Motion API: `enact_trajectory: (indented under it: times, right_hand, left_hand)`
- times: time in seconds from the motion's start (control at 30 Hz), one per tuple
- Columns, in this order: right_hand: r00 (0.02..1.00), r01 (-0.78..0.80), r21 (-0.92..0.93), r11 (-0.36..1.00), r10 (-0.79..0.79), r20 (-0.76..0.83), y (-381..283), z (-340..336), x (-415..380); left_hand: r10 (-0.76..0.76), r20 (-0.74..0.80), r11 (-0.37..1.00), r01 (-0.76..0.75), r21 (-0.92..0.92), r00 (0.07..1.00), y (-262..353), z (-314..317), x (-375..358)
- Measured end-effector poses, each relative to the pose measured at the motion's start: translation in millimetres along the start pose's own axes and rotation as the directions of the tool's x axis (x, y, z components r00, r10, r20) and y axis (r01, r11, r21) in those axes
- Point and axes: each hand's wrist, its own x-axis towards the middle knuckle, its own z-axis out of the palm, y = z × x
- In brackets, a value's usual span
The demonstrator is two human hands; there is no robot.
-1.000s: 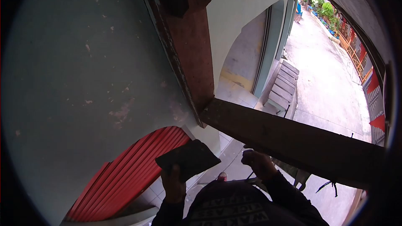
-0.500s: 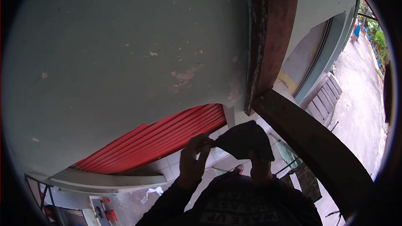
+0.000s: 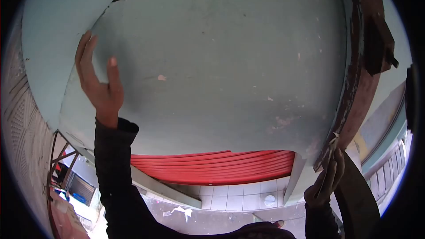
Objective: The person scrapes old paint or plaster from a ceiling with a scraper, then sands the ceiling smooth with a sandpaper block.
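Note:
My left hand (image 3: 102, 77) is raised in front of the pale green wall (image 3: 212, 62), thumb apart and fingers stretched upward, with nothing in it. My right hand (image 3: 324, 183) is closed around a thin, folded sheet that looks like sandpaper (image 3: 330, 163). That sheet is seen nearly edge-on, its tip beside the lower end of the brown wooden post (image 3: 352, 119). Paint has flaked off the wall in small pale patches, mostly toward the lower right.
Below the wall is a red corrugated shutter (image 3: 212, 168), with a white tiled floor (image 3: 241, 194) under it. Pale scraps (image 3: 179, 212) lie on the ground. A dark curved beam (image 3: 358, 186) stands at the right, and a metal frame (image 3: 66, 155) at the left.
My left hand has let go of the sheet and moved up and left to the wall. My right hand has carried the sheet right, beside the post. The view has shifted left.

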Motion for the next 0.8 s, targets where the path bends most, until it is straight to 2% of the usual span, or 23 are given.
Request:
enact_trajectory:
  times: [0.07,0.17,0.3,0.33,0.37,0.43,0.5,0.6,0.7,0.8]
  right_hand:
    - [0.999,0.037,-0.023,0.999,-0.037,-0.017,7.4,1.6,3.3]
    - [0.999,0.043,-0.021,0.999,-0.044,-0.011,15.7,2.4,4.2]
    - [1.000,-0.005,-0.008,1.000,0.005,-0.008,6.4,6.3,7.0]
    - [1.000,-0.019,-0.019,1.000,0.019,0.010,0.3,10.6,12.9]
    - [0.999,-0.040,-0.029,0.999,0.041,0.033,-5.1,18.4,18.5]
    - [0.998,-0.038,0.061,0.997,0.034,0.061,0.0,38.3,11.1]
    - [0.979,-0.145,0.055,0.988,0.135,0.150,-0.3,58.1,1.1]
    - [0.947,-0.280,0.099,0.955,0.258,0.192,2.8,97.5,-33.5]
    - [0.949,-0.283,0.046,0.958,0.273,0.156,9.3,124.2,-67.7]
    - [0.960,-0.272,0.067,0.960,0.266,0.093,7.5,128.7,-60.4]
  left_hand:
    - [0.081,-0.011,0.992,-0.080,0.103,0.997,-13.6,10.1,17.2]
    - [0.115,-0.016,0.977,-0.110,0.183,0.993,-10.6,21.3,22.0]
    - [0.132,-0.028,0.991,-0.132,0.022,0.991,-18.3,28.4,14.6]
    - [0.138,0.013,0.988,-0.138,0.075,0.990,-15.6,27.0,14.6]
    - [0.152,-0.004,0.988,-0.152,0.024,0.988,-15.6,30.1,15.4]
    - [0.219,0.031,0.972,-0.221,0.079,0.975,-23.5,30.8,15.8]
    - [0.265,0.040,0.957,-0.268,0.110,0.963,-37.7,30.0,16.3]
    - [0.179,0.026,0.984,-0.178,-0.022,0.984,-44.1,30.2,17.1]
    - [0.031,0.053,0.990,-0.023,-0.139,0.998,-50.9,29.4,10.2]
    - [0.081,0.094,0.997,-0.081,-0.008,0.992,-56.2,28.9,8.3]
